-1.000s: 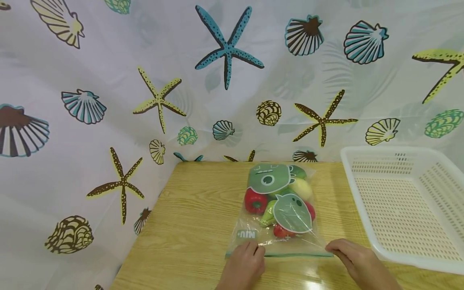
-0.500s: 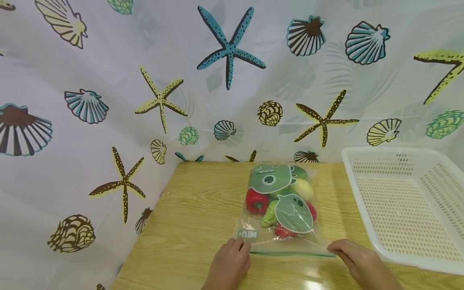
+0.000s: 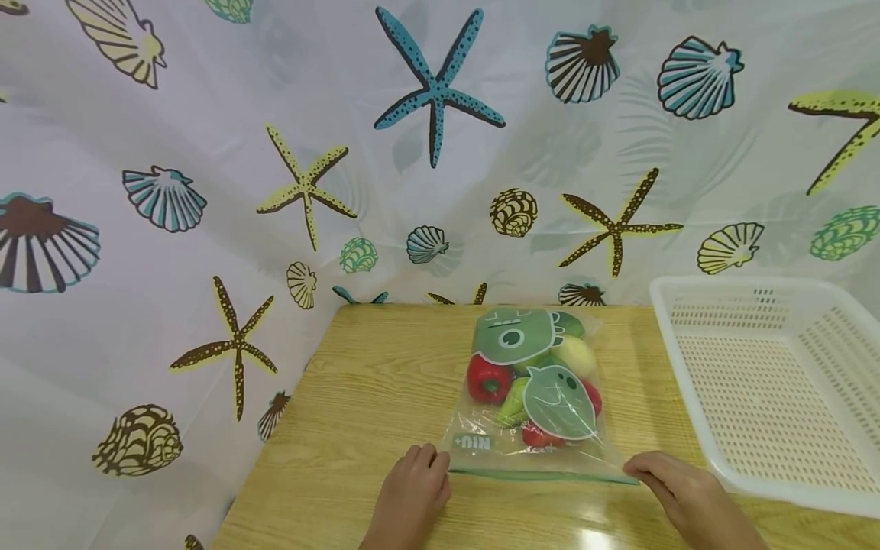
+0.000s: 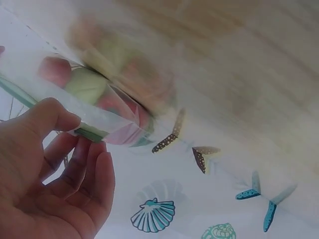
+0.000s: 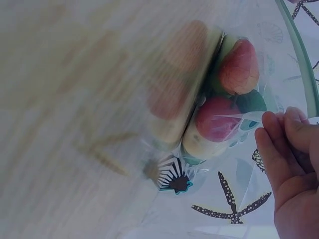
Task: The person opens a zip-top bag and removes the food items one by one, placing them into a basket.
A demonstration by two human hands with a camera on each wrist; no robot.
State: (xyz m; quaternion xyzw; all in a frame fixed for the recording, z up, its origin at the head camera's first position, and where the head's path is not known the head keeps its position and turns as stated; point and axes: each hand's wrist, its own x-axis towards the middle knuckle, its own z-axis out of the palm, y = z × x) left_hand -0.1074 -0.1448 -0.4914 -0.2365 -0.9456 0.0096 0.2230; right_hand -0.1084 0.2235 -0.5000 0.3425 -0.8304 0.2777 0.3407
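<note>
A clear zip bag (image 3: 509,458) printed with green cartoon shapes lies on the table, its green zip edge toward me. Inside it are a red bell pepper (image 3: 490,380), a pale yellow round item (image 3: 574,356), a green piece (image 3: 512,403) and other red and green produce. My left hand (image 3: 415,489) pinches the left end of the zip edge; thumb and fingers meet on the green strip in the left wrist view. At the right corner of that edge, my right hand (image 3: 677,489) pinches the bag between thumb and fingers.
To the right stands a white plastic basket (image 3: 756,382) with a perforated floor, close to my right hand. The wooden table (image 3: 371,382) meets a white curtain (image 3: 440,198) printed with shells and starfish at its back and left sides.
My left hand has slid left along the zip edge to its left end. The right hand stays at the right corner, and the bag has barely shifted.
</note>
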